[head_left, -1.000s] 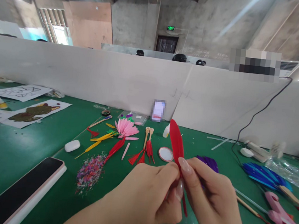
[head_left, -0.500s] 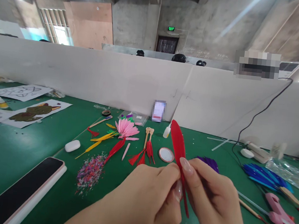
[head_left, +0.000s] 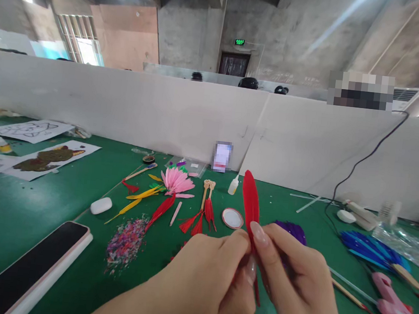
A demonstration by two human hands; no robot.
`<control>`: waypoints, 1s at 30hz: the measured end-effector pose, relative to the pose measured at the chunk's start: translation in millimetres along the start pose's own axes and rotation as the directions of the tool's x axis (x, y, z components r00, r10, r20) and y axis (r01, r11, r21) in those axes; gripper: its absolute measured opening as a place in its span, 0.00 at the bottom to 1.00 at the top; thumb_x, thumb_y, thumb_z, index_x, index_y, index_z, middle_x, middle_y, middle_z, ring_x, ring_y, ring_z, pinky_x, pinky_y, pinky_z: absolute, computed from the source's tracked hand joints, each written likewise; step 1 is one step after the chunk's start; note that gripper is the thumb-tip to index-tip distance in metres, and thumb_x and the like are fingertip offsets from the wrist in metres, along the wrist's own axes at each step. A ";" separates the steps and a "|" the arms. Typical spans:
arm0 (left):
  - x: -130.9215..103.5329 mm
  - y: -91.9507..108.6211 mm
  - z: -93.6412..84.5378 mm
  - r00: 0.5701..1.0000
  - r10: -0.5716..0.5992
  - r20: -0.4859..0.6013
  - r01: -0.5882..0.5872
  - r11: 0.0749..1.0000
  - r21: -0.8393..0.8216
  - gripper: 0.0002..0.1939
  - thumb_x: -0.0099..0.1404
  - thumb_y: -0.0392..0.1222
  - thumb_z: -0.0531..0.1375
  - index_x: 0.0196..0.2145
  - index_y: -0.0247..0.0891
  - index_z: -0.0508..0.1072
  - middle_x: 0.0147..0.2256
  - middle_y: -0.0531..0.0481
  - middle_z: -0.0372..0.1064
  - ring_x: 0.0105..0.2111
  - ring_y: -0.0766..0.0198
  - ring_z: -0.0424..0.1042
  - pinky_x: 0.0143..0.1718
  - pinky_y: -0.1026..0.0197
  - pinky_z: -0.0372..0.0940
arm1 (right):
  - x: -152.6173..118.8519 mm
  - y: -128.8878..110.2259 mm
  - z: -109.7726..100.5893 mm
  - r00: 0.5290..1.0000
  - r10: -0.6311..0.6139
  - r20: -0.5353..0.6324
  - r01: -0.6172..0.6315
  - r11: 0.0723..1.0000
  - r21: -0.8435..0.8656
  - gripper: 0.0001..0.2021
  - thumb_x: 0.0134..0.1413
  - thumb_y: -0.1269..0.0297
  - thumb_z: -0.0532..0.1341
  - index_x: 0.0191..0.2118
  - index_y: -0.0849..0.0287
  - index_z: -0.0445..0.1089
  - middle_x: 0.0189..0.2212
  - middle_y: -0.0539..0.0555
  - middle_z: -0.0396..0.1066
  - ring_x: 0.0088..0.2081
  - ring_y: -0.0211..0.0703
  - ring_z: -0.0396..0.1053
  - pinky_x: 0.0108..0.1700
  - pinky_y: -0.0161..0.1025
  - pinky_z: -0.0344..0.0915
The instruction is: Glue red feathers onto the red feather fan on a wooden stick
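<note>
A long red feather [head_left: 252, 195] stands nearly upright between my two hands, its quill pointing down past the fingers. My left hand [head_left: 216, 272] is curled with thumb and forefinger pinched on the lower feather. My right hand [head_left: 291, 270] pinches it slightly higher between thumb and fingers. A thin wooden stick shows just below my left hand, mostly hidden. Behind the hands lie a round white-faced mirror or lid [head_left: 232, 218] with a red rim and two wooden sticks with red tassels [head_left: 205, 201]. Purple feathers [head_left: 291, 231] are partly covered by my right hand.
Pink feathers [head_left: 177, 181], yellow feathers [head_left: 140, 194], a pile of colourful clippings [head_left: 125, 243] and a phone [head_left: 33, 268] lie to the left. Blue feathers [head_left: 372, 249] and a pink glue gun [head_left: 399, 309] are at right. A small glue bottle [head_left: 233, 185] stands near the white partition [head_left: 125, 103].
The red feather has shifted slightly right and lower in my fingers, standing a little more upright. Both hands keep their pinch and have barely moved.
</note>
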State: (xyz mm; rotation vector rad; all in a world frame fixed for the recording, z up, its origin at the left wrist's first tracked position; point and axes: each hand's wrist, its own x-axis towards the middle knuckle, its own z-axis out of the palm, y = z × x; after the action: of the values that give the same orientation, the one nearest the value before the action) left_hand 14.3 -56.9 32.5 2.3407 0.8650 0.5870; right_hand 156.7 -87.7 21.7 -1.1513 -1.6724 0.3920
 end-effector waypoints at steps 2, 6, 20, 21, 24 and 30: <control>0.4 0.6 -1.0 1.000 -0.012 0.024 0.011 1.000 0.010 0.06 0.63 0.39 0.43 0.29 0.41 0.55 0.22 0.52 0.66 0.18 0.64 0.60 0.19 0.64 0.48 | 0.1 -0.2 -0.4 1.000 0.010 -0.004 -0.010 1.000 0.000 0.17 0.66 0.66 0.51 0.23 0.57 0.57 0.17 0.42 0.50 0.17 0.30 0.47 0.16 0.27 0.48; 1.8 1.9 -1.1 0.998 -0.046 0.042 0.046 0.999 -0.006 0.07 0.63 0.40 0.42 0.29 0.41 0.56 0.23 0.51 0.67 0.18 0.63 0.60 0.20 0.63 0.49 | -0.7 0.3 -0.6 1.000 0.021 -0.015 -0.021 0.999 0.033 0.17 0.66 0.65 0.52 0.23 0.57 0.56 0.17 0.42 0.50 0.16 0.30 0.46 0.15 0.27 0.47; 0.2 0.0 4.3 0.999 -0.021 -0.025 0.019 0.998 -0.061 0.05 0.62 0.39 0.44 0.29 0.41 0.55 0.23 0.53 0.65 0.18 0.66 0.58 0.20 0.64 0.47 | -0.1 0.7 -0.2 0.999 0.026 -0.022 -0.025 0.999 0.038 0.17 0.66 0.64 0.51 0.23 0.57 0.57 0.16 0.42 0.51 0.16 0.30 0.47 0.15 0.27 0.48; 0.6 -0.3 4.3 1.000 -0.010 -0.024 0.009 0.998 -0.058 0.04 0.62 0.38 0.44 0.30 0.41 0.55 0.23 0.52 0.65 0.18 0.66 0.58 0.20 0.63 0.47 | 0.2 0.5 -0.2 0.999 0.020 -0.030 -0.019 0.999 0.029 0.17 0.66 0.65 0.52 0.23 0.57 0.57 0.16 0.42 0.51 0.16 0.30 0.47 0.15 0.27 0.48; 2.0 -0.2 4.5 1.000 -0.015 -0.022 0.014 0.997 -0.070 0.05 0.63 0.38 0.44 0.29 0.41 0.55 0.22 0.53 0.63 0.18 0.66 0.57 0.20 0.64 0.46 | 0.9 -0.1 -0.7 0.999 0.013 -0.041 -0.013 1.000 0.008 0.17 0.65 0.64 0.52 0.23 0.56 0.57 0.16 0.42 0.51 0.16 0.30 0.48 0.15 0.26 0.48; 1.6 0.7 6.0 0.998 -0.021 -0.055 0.015 0.994 -0.110 0.07 0.62 0.38 0.46 0.27 0.42 0.51 0.19 0.58 0.55 0.16 0.69 0.49 0.19 0.64 0.42 | 0.5 -0.2 -1.5 1.000 0.015 -0.024 -0.015 1.000 -0.016 0.18 0.66 0.64 0.51 0.22 0.57 0.56 0.16 0.42 0.51 0.17 0.30 0.49 0.16 0.27 0.49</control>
State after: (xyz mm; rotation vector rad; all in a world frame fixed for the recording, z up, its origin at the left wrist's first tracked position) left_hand 19.2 -58.4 28.8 2.2252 0.8566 0.6783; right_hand 157.9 -87.7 22.7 -1.1766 -1.6493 0.3733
